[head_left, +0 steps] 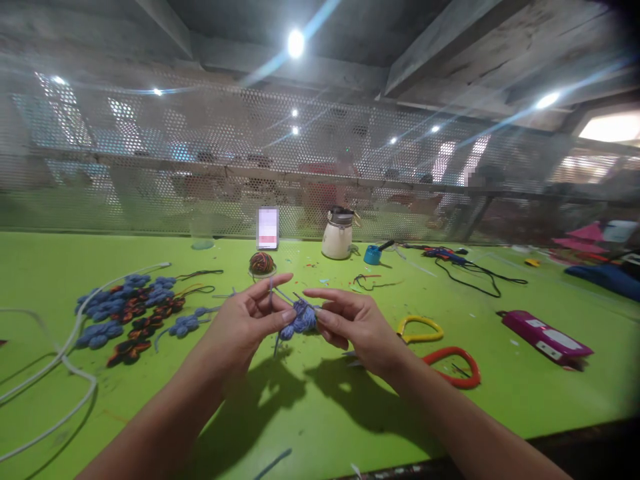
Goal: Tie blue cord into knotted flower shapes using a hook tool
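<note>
My left hand (253, 313) pinches the left edge of a blue crocheted flower (303, 317) between thumb and fingers. A strand of blue yarn (271, 293) loops over its raised index finger. At the flower's right side, my right hand (347, 320) is closed on a thin crochet hook (298, 296), mostly hidden by the fingers and yarn. The piece is held above the green table (310, 427). Scissors with one yellow and one red handle (463, 383) lie beneath and beside my right wrist.
Finished blue flowers (100, 333) and dark orange-black ones (145, 325) lie left, near a white cable (75, 327). Behind stand a yarn ball (261, 263), a phone (267, 229), a jar (337, 237) and a blue pot (373, 255). A glue gun (445, 253) and magenta box (545, 337) lie right.
</note>
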The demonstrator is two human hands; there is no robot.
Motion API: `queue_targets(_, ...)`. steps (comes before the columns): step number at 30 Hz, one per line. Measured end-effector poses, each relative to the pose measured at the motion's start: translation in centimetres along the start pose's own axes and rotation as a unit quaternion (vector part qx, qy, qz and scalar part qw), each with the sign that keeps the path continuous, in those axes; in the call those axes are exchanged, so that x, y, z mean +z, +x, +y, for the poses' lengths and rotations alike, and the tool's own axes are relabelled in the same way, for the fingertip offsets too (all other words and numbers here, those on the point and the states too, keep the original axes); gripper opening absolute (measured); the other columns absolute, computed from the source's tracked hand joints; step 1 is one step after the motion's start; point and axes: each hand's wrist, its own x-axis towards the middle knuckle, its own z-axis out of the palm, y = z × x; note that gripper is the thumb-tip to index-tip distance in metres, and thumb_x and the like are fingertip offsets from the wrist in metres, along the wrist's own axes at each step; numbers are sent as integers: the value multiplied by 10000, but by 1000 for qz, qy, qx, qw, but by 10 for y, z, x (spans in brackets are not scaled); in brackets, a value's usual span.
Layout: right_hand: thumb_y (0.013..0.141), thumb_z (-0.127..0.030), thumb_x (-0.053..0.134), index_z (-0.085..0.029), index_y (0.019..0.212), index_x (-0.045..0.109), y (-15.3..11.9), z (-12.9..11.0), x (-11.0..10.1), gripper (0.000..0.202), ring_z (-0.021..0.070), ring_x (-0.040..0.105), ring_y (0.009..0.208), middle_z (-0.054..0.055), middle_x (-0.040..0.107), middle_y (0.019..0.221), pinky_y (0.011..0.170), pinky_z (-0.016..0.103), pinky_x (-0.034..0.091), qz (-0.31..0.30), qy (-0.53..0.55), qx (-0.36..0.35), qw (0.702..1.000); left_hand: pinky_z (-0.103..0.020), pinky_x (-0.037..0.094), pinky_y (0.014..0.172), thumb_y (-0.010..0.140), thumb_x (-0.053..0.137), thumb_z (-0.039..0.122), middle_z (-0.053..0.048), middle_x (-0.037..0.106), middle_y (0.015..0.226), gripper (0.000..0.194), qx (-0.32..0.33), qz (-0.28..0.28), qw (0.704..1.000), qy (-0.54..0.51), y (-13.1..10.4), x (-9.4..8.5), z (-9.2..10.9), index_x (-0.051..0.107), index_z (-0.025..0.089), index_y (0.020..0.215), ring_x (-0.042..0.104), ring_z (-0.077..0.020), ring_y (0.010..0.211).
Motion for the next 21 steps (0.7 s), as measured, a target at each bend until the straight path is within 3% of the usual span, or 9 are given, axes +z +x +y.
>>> queue_targets(8,833,-202,559,-185,1150,678,0,-2,3,340,78,305,496,-51,388,539,458,225,237,-21,-133,-19,991,-284,418,635,655,745,203,12,593,657,672,5,-21,992,124,3,2,-3,533,130,1288,538,-149,635)
queue_targets(11,796,-183,590,-153,1067,716,4,3,4,300,70,318,468,-54,414,503,447,222,237,4,-127,18,992,-291,398,609,700,697,199,0,605,651,591,73,-6,965,251,3,4,-8,566,179,1276,506,-158,590)
queue_targets(14,758,-214,636,-122,1037,720,8,11,5,306,63,351,433,-54,465,476,430,217,255,44,-79,68,994,-322,397,700,752,634,157,-38,645,725,496,185,16,920,345,0,7,-17,612,247,1239,511,-185,638)
queue_targets(17,722,-288,687,-122,1085,695,10,17,8,399,55,374,414,-51,509,498,426,212,272,67,28,92,993,-363,384,814,781,592,146,-89,660,894,447,253,18,895,367,-5,11,-25,633,257,1213,545,-242,829)
queue_targets(19,701,-316,720,-146,1136,670,10,18,10,469,47,374,414,-52,522,521,430,207,269,65,94,85,990,-367,383,832,784,602,167,-92,658,902,437,260,37,899,352,-6,14,-25,629,239,1214,546,-249,867)
queue_targets(21,699,-331,734,-169,1161,657,9,17,13,496,45,360,418,-58,509,522,431,205,259,65,127,64,988,-344,408,774,760,647,196,-64,652,807,492,218,54,924,308,-5,15,-21,596,210,1249,559,-222,779)
